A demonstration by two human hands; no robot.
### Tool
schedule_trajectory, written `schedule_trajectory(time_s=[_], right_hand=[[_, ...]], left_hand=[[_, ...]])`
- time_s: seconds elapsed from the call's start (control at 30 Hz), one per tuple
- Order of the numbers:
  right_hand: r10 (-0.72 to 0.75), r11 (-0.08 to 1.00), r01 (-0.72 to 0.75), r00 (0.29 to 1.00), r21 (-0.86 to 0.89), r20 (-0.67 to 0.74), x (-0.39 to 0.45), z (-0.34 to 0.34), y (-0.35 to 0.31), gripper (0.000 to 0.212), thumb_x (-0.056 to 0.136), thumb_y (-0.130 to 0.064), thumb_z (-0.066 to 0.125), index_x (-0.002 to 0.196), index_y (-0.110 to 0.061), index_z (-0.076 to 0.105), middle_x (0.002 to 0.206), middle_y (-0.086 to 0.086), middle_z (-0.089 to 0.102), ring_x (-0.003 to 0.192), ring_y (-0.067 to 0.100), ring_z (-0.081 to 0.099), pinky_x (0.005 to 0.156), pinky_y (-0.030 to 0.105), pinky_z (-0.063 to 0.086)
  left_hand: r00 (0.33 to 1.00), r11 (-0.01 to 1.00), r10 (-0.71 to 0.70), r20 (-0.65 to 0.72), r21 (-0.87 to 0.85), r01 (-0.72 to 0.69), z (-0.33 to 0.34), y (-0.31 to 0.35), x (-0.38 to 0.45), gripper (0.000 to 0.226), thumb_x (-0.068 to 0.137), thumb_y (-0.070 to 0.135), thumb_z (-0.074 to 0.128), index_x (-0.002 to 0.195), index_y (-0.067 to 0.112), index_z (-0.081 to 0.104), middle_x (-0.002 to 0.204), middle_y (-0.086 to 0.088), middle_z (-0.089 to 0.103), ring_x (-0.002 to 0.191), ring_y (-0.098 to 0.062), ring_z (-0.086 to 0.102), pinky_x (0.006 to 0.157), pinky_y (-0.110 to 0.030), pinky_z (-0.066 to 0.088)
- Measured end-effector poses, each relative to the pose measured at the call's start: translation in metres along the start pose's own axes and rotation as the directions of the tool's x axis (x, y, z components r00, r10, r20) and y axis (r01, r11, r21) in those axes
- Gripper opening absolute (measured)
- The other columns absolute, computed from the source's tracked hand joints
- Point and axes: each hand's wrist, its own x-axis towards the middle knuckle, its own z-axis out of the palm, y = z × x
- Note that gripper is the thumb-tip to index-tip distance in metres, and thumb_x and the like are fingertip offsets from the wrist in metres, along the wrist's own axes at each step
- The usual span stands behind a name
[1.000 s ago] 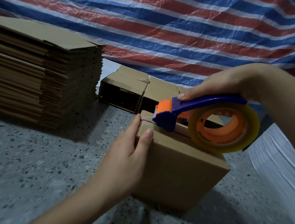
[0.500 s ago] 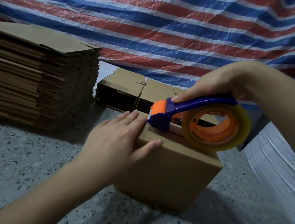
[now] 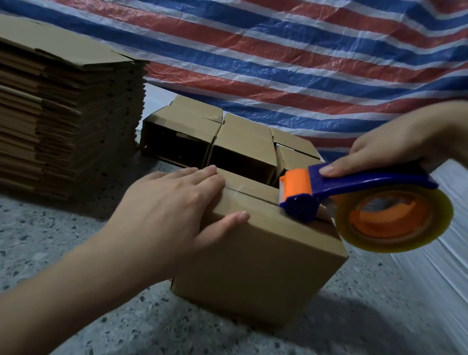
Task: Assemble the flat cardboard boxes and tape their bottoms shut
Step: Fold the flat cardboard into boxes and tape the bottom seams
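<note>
Speckled floor (image 3: 44, 243): box (image 3: 261, 262), flap seam running left-right. Left hand (image 3: 170, 214) flat on left end; right hand (image 3: 390, 148) grips tape dispenser (image 3: 369, 204) at right end.

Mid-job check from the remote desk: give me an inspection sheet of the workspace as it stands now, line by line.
Surface: speckled grey terrazzo floor.
Job's things: cardboard box stands with its closed flaps up; tape dispenser has its orange head on the seam near the box's right end, clear tape roll hanging past the edge. Stack of flat boxes at left; assembled boxes lie on their sides behind.
Clutter: stack of white sheets at right.
Hands: left hand lies flat on the box's left end, thumb down the near face; right hand grips the dispenser handle.
Cables: nothing seen.
Surroundings: red, white and blue striped tarp behind.
</note>
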Motion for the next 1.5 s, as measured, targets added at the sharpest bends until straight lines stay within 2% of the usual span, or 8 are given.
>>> schedule_trajectory(time_s=[0.13, 0.37, 0.87, 1.07, 1.13, 1.2, 1.37, 1.5], right_hand=[[-0.003, 1.000, 0.002, 1.000, -0.014, -0.015, 0.004, 0.000, 0.006, 0.092, 0.044, -0.072, 0.072, 0.112, -0.010, 0.068, 0.092, 0.012, 0.078, 0.071, 0.022, 0.075, 0.060, 0.029, 0.060], [-0.019, 1.000, 0.019, 1.000, -0.002, -0.010, 0.015, -0.006, 0.012, 0.093, 0.044, -0.076, 0.073, 0.111, -0.012, 0.069, 0.092, 0.010, 0.078, 0.072, 0.019, 0.075, 0.057, 0.026, 0.057], [0.013, 1.000, -0.015, 0.993, 0.012, 0.117, 0.011, -0.009, 0.074, 0.097, 0.029, -0.086, 0.081, 0.093, -0.014, 0.078, 0.086, 0.011, 0.076, 0.067, 0.019, 0.070, 0.059, 0.025, 0.055], [0.015, 0.998, -0.021, 0.997, 0.066, 0.080, 0.018, -0.003, 0.078, 0.102, 0.031, -0.083, 0.083, 0.103, -0.012, 0.072, 0.086, 0.010, 0.076, 0.068, 0.019, 0.071, 0.059, 0.027, 0.055], [0.001, 0.999, -0.004, 0.997, 0.042, 0.079, 0.017, -0.003, 0.077, 0.104, 0.029, -0.085, 0.081, 0.103, -0.012, 0.072, 0.087, 0.009, 0.077, 0.068, 0.018, 0.072, 0.060, 0.026, 0.055], [-0.014, 1.000, 0.012, 0.997, 0.028, 0.077, 0.016, -0.002, 0.078, 0.105, 0.028, -0.087, 0.079, 0.101, -0.012, 0.073, 0.086, 0.009, 0.077, 0.067, 0.017, 0.072, 0.058, 0.025, 0.055], [-0.032, 0.999, 0.029, 0.997, 0.045, 0.067, 0.019, 0.001, 0.084, 0.090, 0.046, -0.082, 0.071, 0.102, -0.012, 0.072, 0.084, 0.007, 0.076, 0.066, 0.016, 0.072, 0.057, 0.024, 0.054], [-0.036, 0.997, 0.030, 0.995, 0.071, 0.089, 0.011, -0.004, 0.097, 0.085, 0.026, -0.088, 0.079, 0.077, -0.019, 0.080, 0.082, 0.010, 0.075, 0.066, 0.020, 0.070, 0.060, 0.027, 0.055]], left_hand=[[0.996, 0.985, 0.056, 0.063, 0.160, -0.065, -0.013, 0.010, 0.008, 0.082, 0.084, 0.078, -0.005, 0.109, 0.031, 0.058, 0.118, 0.008, 0.062, 0.118, -0.014, 0.053, 0.101, -0.035, 0.044], [0.968, 0.976, 0.144, 0.204, 0.134, -0.174, 0.000, 0.050, 0.020, 0.099, 0.083, 0.077, 0.007, 0.156, 0.011, 0.009, 0.164, -0.010, 0.011, 0.151, -0.023, 0.010, 0.124, -0.038, 0.007], [0.978, 0.973, 0.173, 0.118, 0.136, -0.188, 0.001, 0.046, 0.018, 0.089, 0.079, 0.070, -0.001, 0.146, 0.022, 0.034, 0.155, 0.001, 0.035, 0.144, -0.016, 0.029, 0.119, -0.031, 0.018], [0.990, 0.984, 0.121, 0.076, 0.124, -0.130, -0.010, 0.059, 0.027, 0.076, 0.068, 0.086, 0.004, 0.102, 0.031, 0.043, 0.109, 0.010, 0.056, 0.092, -0.010, 0.048, 0.080, -0.027, 0.040], [0.983, 0.984, 0.134, 0.123, 0.101, -0.147, -0.004, 0.070, 0.038, 0.097, 0.067, 0.089, 0.009, 0.132, 0.025, 0.042, 0.139, 0.001, 0.050, 0.122, -0.016, 0.047, 0.105, -0.033, 0.037], [0.960, 0.980, 0.184, 0.213, 0.040, -0.197, 0.004, 0.084, 0.043, 0.111, 0.068, 0.087, 0.009, 0.155, 0.018, 0.013, 0.163, -0.004, 0.016, 0.149, -0.018, 0.016, 0.120, -0.035, 0.010], [0.959, 0.968, 0.234, 0.160, 0.051, -0.245, 0.020, 0.089, 0.047, 0.111, 0.067, 0.080, -0.005, 0.157, 0.017, 0.010, 0.164, -0.005, 0.012, 0.151, -0.018, 0.011, 0.121, -0.033, 0.010], [0.954, 0.961, 0.268, 0.130, 0.034, -0.275, 0.024, 0.085, 0.047, 0.100, 0.068, 0.078, -0.010, 0.155, 0.030, -0.003, 0.164, -0.005, 0.014, 0.151, -0.019, 0.013, 0.120, -0.033, 0.013]])
